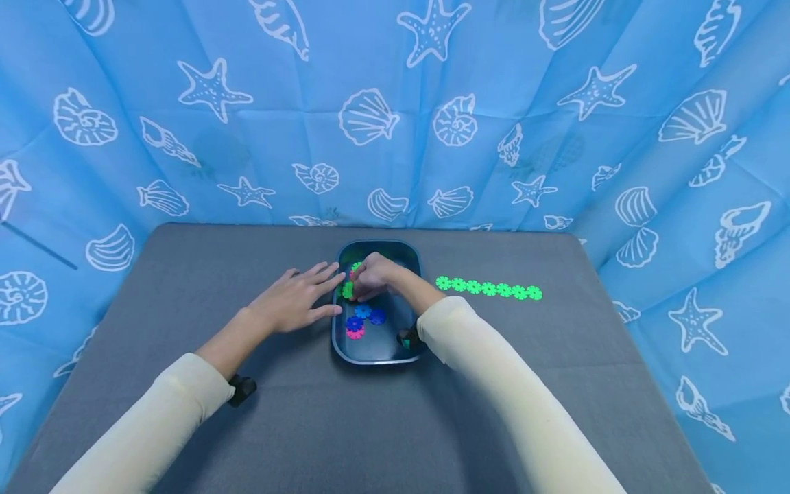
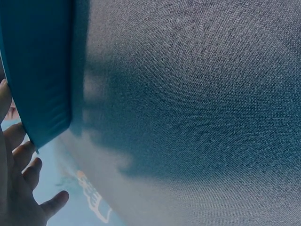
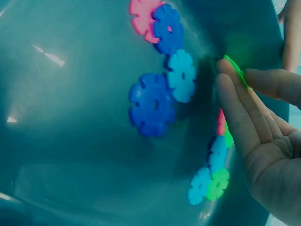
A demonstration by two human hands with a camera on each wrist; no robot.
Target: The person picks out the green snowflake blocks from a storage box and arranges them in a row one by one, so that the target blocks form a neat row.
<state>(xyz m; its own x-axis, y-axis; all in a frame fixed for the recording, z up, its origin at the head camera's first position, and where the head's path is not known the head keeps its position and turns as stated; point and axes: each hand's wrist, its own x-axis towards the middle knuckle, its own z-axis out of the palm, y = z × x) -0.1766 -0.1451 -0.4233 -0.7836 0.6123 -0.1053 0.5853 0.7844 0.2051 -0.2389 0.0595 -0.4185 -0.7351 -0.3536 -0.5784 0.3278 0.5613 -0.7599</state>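
Observation:
My right hand (image 1: 374, 276) reaches down inside a dark oblong tray (image 1: 378, 361). Between thumb and fingers it pinches a green flower-shaped disc (image 3: 238, 71), seen nearly edge-on in the right wrist view. Around it in the tray lie a dark blue disc (image 3: 152, 106), a light blue disc (image 3: 182, 76), a pink disc (image 3: 143, 18) and others along the wall, some overlapping. My left hand (image 1: 293, 300) is spread with straight fingers at the tray's left rim; the left wrist view shows fingers (image 2: 15, 136) beside that rim. Whether they touch it I cannot tell.
Right of the tray, several green discs (image 1: 489, 289) lie in a straight row on the grey cloth-covered table (image 1: 296, 425). A blue curtain (image 1: 395, 171) with white shells and starfish hangs behind the table and along its sides.

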